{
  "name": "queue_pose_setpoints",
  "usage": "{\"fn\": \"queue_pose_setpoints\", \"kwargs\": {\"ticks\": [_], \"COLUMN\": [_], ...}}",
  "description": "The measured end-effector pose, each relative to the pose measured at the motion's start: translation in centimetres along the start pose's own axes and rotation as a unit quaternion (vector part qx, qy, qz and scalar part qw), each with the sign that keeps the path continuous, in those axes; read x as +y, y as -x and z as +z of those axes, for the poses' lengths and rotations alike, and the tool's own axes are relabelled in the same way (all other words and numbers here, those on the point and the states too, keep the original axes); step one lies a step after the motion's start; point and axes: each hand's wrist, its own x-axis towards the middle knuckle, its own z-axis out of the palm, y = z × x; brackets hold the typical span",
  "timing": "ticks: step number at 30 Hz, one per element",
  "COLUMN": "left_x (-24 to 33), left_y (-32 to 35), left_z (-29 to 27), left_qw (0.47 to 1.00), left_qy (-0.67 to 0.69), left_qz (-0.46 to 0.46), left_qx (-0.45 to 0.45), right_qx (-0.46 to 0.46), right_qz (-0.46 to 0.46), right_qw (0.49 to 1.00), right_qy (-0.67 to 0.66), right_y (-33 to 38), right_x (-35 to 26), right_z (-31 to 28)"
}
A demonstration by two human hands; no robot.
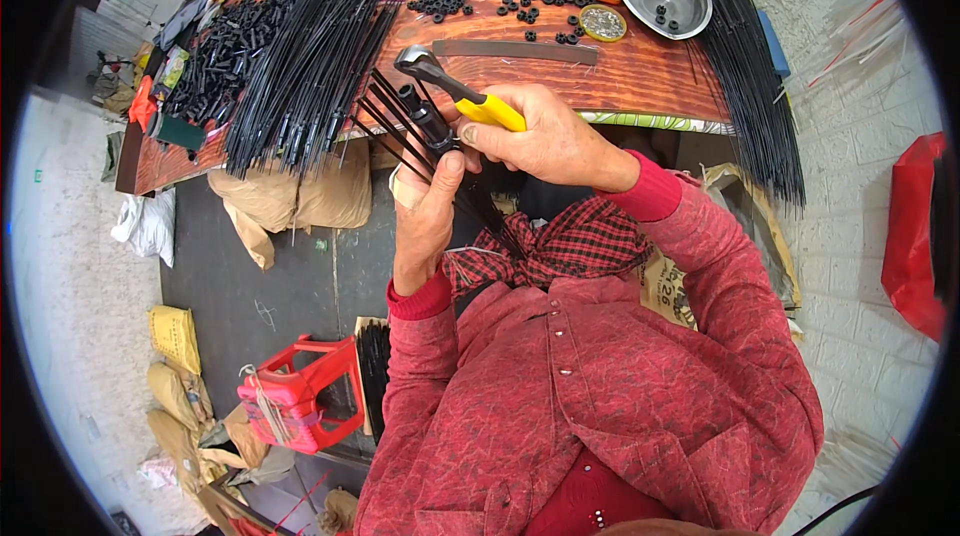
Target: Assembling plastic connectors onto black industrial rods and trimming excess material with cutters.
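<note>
The jacket (480,406) was red, with thin dark squiggly lines all over it. Small shiny buttons (561,333) ran down the front. Its long sleeves (755,306) ended in plain red cuffs (650,186). Under it was a deep red top (570,496) with little pale dots (598,518). Past the jacket's bottom showed a red and black checked cloth (590,246). The left hand (425,221) wore a pale strip (407,193).

Dark printed letters and digits (662,282) stand on a tan paper sack (655,304) between three and four o'clock, partly hidden by the red jacket (560,386). At nine o'clock, a green mark (38,176) on the white wall (90,256) is too small to read.
</note>
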Motion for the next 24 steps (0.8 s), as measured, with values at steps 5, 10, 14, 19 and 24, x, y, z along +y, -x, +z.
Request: {"fn": "queue_pose_setpoints", "kwargs": {"ticks": [5, 10, 14, 19, 24], "left_x": [0.2, 0.1, -0.2, 0.0, 0.1], "left_y": [0.0, 0.0, 0.1, 0.2, 0.1], "left_z": [0.2, 0.2, -0.1, 0.1, 0.2], "left_qw": [1.000, 1.000, 1.000, 1.000, 1.000], "left_qy": [0.009, 0.006, 0.005, 0.013, 0.019], "left_qz": [-0.001, 0.002, 0.005, 0.005, 0.002], "left_qx": [-0.002, 0.011, 0.009, 0.018, 0.019], "right_qx": [0.012, 0.017, 0.009, 0.019, 0.022], "right_qz": [-0.017, -0.031, -0.005, -0.003, 0.002], "right_qw": [1.000, 0.999, 0.999, 0.999, 0.999], "right_qy": [0.011, -0.015, -0.044, -0.037, -0.045], "right_y": [0.0, -0.2, -0.2, -0.3, -0.2], "right_x": [-0.1, 0.8, 0.8, 1.1, 1.1], "right_z": [0.1, 0.4, 0.5, 0.7, 0.7]}}
